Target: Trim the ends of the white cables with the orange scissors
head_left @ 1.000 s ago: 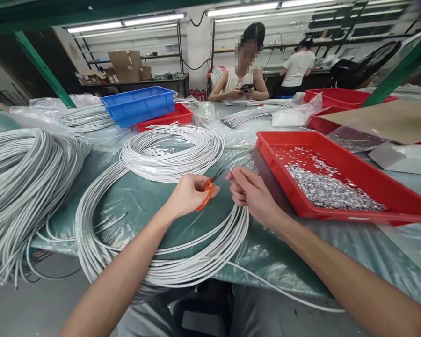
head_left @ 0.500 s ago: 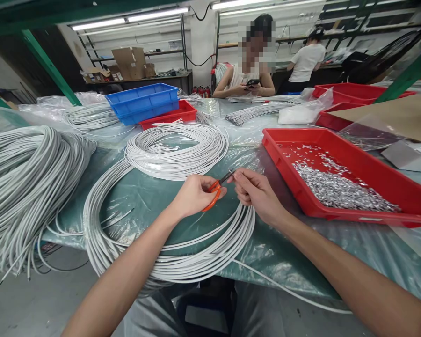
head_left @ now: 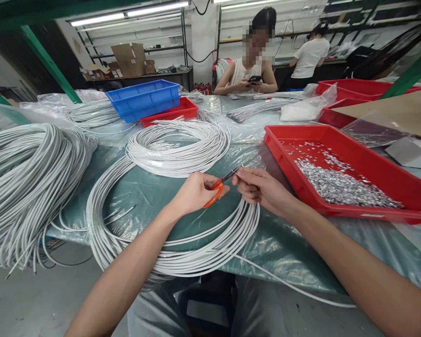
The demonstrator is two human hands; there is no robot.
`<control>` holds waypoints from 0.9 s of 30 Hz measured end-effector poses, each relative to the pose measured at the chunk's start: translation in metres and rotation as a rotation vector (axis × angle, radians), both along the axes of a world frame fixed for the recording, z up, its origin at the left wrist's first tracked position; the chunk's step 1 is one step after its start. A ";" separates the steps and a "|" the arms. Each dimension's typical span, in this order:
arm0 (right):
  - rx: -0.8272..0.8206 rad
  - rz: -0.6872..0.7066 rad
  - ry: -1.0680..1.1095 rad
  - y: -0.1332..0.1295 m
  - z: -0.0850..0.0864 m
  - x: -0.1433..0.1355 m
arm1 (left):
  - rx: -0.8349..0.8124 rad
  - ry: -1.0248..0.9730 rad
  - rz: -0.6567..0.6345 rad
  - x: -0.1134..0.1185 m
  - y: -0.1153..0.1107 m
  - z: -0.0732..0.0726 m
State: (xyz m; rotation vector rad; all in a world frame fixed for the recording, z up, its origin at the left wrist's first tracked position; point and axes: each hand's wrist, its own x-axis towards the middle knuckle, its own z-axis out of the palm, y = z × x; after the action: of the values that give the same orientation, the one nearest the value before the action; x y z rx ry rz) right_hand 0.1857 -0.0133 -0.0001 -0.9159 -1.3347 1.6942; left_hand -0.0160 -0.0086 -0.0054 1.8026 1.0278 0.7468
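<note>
My left hand is closed around a pair of scissors with orange handles and dark blades. The blades point up and to the right, and their tips meet the fingertips of my right hand. That hand is pinched on a thin white cable, whose end is small and mostly covered by my fingers. Below both hands lies a large loose coil of white cable, its right side passing under my right hand. Just beyond sits a tighter coil of white cable.
At the right, a red tray holds many small silvery metal pieces. A thick cable bundle hangs over the table's left edge. Blue trays stand at the back. Across the table, a person holds a phone; another is farther off.
The view has shifted slightly. Both hands remain together at the scissors' tips, with the right hand's fingers slightly turned. The left hand still holds the scissors.
</note>
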 end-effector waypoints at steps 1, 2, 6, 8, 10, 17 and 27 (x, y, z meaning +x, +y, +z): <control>-0.020 0.013 0.002 0.001 0.000 0.001 | 0.003 0.005 0.000 0.000 0.000 0.000; -0.034 0.019 0.005 0.002 0.000 0.002 | 0.003 0.008 -0.001 -0.001 0.001 0.000; -0.019 0.003 0.002 0.004 -0.001 0.004 | -0.016 -0.004 -0.015 -0.002 0.001 -0.002; 0.019 -0.017 -0.020 0.004 -0.001 0.004 | -0.031 -0.015 -0.019 -0.001 0.001 -0.002; 0.078 -0.051 -0.054 0.003 0.000 0.003 | -0.056 -0.024 -0.018 -0.001 0.001 -0.001; 0.357 -0.280 -0.206 0.000 0.002 -0.002 | -0.114 -0.038 -0.014 0.001 -0.002 0.006; 0.600 -0.578 -0.336 -0.011 -0.009 -0.013 | -0.180 -0.018 -0.008 0.002 -0.004 0.007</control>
State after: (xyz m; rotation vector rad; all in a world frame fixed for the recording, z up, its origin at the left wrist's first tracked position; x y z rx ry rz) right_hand 0.1726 -0.0242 -0.0093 -1.1019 -1.4842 0.6627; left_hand -0.0140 -0.0122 0.0015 1.6420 1.0417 0.6428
